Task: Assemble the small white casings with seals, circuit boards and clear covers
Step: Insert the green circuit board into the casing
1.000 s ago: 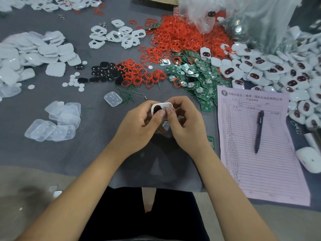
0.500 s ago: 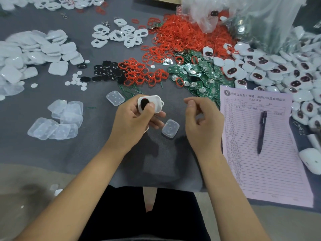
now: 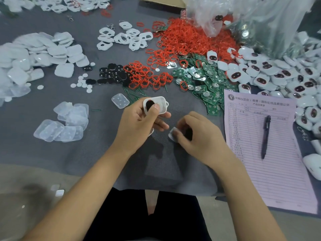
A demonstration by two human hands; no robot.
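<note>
My left hand (image 3: pixel 139 122) grips a small white casing (image 3: pixel 160 105) with a dark oval window, thumb pressed on its face, just above the grey mat. To its right, my right hand (image 3: pixel 196 134) has its fingers curled down onto a clear cover (image 3: pixel 172 133) lying on the mat and pinches its edge. Another clear cover (image 3: pixel 120 100) lies just beyond my left hand. Red seals (image 3: pixel 187 39) form a big heap at the back, with a smaller bunch (image 3: pixel 147 77) nearer. Green circuit boards (image 3: pixel 205 80) are spread beside them.
Clear covers (image 3: pixel 64 122) are piled at the left, white shells (image 3: pixel 31 56) at far left, white frames (image 3: pixel 125 37) and black pads (image 3: pixel 112 73) at the back, finished casings (image 3: pixel 278 73) at the right. A pink form (image 3: pixel 278 162) carries a pen (image 3: pixel 265 136). A plastic bag (image 3: pixel 251 20) stands behind.
My hands came apart from the casing they both held. The left hand kept the casing and lifted it slightly left. The right hand dropped onto the clear cover on the mat.
</note>
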